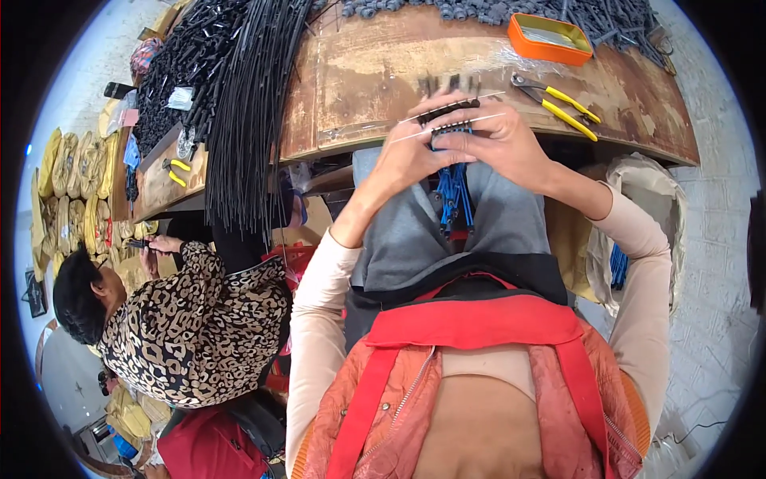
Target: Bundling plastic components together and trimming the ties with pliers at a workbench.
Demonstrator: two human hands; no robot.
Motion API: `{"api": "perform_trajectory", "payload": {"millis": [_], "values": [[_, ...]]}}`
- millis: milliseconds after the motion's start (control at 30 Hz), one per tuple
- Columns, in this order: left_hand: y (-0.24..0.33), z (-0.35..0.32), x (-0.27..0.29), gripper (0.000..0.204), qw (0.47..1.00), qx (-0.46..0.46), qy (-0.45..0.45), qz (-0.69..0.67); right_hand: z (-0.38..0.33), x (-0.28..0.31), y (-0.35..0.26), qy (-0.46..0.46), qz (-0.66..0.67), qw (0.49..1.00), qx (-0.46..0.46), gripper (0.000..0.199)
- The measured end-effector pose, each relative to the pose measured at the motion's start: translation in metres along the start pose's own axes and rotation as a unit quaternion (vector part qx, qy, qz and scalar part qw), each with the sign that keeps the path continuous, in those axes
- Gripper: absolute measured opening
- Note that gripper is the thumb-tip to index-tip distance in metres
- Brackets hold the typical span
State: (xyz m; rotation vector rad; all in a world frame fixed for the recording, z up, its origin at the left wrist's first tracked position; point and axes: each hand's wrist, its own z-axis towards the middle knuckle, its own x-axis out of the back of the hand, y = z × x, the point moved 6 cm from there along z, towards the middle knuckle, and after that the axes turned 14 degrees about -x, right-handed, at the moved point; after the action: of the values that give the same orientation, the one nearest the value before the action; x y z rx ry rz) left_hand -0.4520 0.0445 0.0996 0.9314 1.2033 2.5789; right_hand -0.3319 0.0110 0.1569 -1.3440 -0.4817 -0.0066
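Over my lap, both hands hold a bundle of slim parts with blue lower ends (455, 199) and dark tops. Two thin metal rods (487, 96) run crosswise through or along the dark tops; which, I cannot tell. My left hand (407, 156) is closed around the bundle's left side. On the other side my right hand (511, 144) grips it, its thumb across the front. The fingers are slightly blurred and hide the middle of the bundle. Yellow-handled cutting pliers (562, 112) lie on the wooden table (367, 64), to the right of my hands.
An orange tin (550, 53) stands at the back right, near heaped grey parts (471, 9). Long black rods (251, 120) overhang the table edge at left, beside piled black parts (171, 88) and small yellow pliers (177, 172). A co-worker (199, 319) sits at left; a pale sack (677, 207) stands at right.
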Motion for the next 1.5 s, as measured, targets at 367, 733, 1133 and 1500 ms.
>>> {"api": "perform_trajectory", "payload": {"millis": [367, 733, 1133, 1500], "values": [[0.005, 0.012, 0.009, 0.059, 0.971, -0.185, -0.073, 0.13, -0.014, -0.007, 0.014, 0.004, -0.023, 0.997, 0.079, 0.026], [0.01, 0.007, 0.008, 0.056, 0.95, -0.178, -0.122, 0.226, 0.03, 0.149, 0.032, 0.167, -0.255, 0.951, -0.044, 0.017], [0.005, 0.012, 0.0, 0.056, 0.955, -0.182, -0.122, 0.201, 0.076, 0.245, 0.115, 0.059, -0.511, 0.846, -0.14, 0.012], [-0.005, 0.01, 0.002, 0.051, 0.952, -0.196, -0.115, 0.206, 0.037, 0.071, 0.052, 0.018, -0.426, 0.901, 0.077, 0.023]]}}
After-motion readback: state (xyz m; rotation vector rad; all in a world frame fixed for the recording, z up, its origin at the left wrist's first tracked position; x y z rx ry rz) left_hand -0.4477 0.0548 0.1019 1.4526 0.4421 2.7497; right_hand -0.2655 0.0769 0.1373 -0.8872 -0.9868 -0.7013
